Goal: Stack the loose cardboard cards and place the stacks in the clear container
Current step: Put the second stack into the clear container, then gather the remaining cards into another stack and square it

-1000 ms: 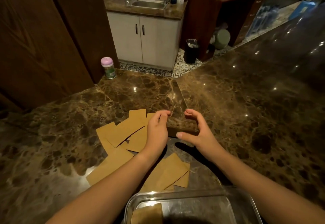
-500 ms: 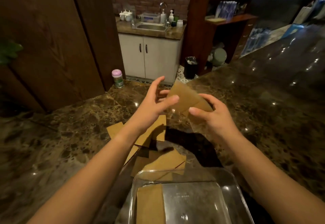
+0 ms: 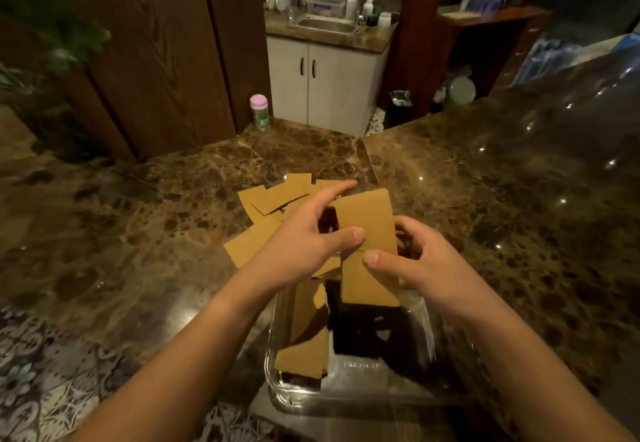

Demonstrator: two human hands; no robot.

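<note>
I hold a stack of brown cardboard cards (image 3: 367,230) flat side up, above the far end of the clear container (image 3: 349,400). My left hand (image 3: 304,244) grips its left edge with the thumb on top. My right hand (image 3: 419,268) grips its right edge, thumb on top too. Inside the container, along its left side, lies another stack of cards (image 3: 306,341). Several loose cards (image 3: 266,213) lie fanned out on the marble counter beyond my left hand, partly hidden by it.
The brown marble counter (image 3: 502,219) spreads to both sides and ends at a far edge. A small pink-lidded jar (image 3: 259,112) stands at the back near a wooden panel. Patterned floor shows at lower left. A sink cabinet stands beyond the counter.
The stack was squared on its edge on the counter, then lifted. Both hands have since carried it towards me and lowered it over the container's far end.
</note>
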